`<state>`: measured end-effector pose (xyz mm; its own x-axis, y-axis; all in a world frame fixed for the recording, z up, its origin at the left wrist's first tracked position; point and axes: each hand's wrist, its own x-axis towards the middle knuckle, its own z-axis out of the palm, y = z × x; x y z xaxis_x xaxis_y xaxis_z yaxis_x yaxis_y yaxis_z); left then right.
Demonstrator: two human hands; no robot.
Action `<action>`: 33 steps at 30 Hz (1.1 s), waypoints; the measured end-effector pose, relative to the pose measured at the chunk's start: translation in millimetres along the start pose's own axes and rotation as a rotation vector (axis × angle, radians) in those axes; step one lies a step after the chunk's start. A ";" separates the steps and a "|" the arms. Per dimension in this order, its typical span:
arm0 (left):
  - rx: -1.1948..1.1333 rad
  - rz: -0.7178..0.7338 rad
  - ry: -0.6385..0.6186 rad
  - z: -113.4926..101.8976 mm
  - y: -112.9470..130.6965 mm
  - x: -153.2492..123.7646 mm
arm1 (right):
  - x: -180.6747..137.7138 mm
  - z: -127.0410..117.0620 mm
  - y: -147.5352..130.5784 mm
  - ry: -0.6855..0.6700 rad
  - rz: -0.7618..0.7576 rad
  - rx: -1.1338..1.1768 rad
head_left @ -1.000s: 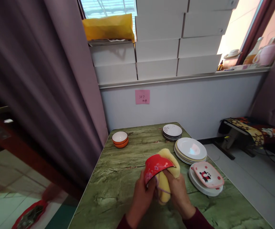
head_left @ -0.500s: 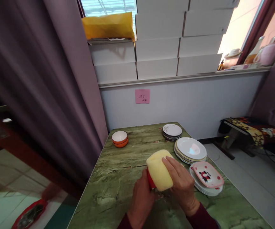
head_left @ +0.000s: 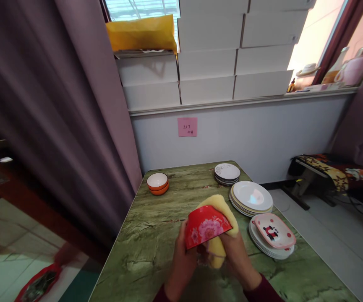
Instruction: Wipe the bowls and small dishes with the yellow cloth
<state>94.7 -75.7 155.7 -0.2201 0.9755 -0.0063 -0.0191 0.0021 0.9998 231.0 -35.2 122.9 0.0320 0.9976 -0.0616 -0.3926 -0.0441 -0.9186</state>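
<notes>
The left hand (head_left: 182, 256) grips a red floral bowl (head_left: 207, 226), while just beside it the right hand (head_left: 236, 251) clasps a yellow cloth (head_left: 221, 205)

The red bowl (head_left: 208, 226) turns its inside from sight and hides part of the yellow cloth (head_left: 222, 204) and the right hand's (head_left: 234, 250) fingertips. The pink note's (head_left: 187, 127) lower line is too small to read. The bottom edge crops the table (head_left: 150, 247) and both sleeves (head_left: 259, 289).
</notes>
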 end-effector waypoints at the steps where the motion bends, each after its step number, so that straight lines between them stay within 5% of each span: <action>1: -0.006 0.038 0.012 -0.9 -0.3 0.4 | -3.5 2.6 1.3 -0.008 0.055 0.075; 7: 0.103 0.113 -0.064 -3.9 -9.2 5.3 | -12.0 11.1 7.1 0.035 0.188 0.174; 12: 0.389 0.077 -0.128 -4.1 -2.9 2.3 | 3.4 -3.7 18.2 0.214 0.073 -0.019; 19: 0.630 0.147 -0.086 -0.1 8.4 -4.2 | 19.3 -40.2 0.6 0.164 -0.852 -0.860; 23: 0.608 0.097 -0.106 6.1 -0.8 -3.6 | 9.8 -35.2 -12.9 0.077 -1.123 -1.137; 33: 0.265 0.046 -0.029 0.0 -29.3 5.2 | 9.3 -24.4 -10.9 0.030 -1.029 -1.035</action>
<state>94.1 -70.7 126.3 -0.1870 0.9817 0.0358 0.2466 0.0116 0.9690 258.0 -26.8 122.9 -0.0916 0.6104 0.7868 0.6379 0.6427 -0.4243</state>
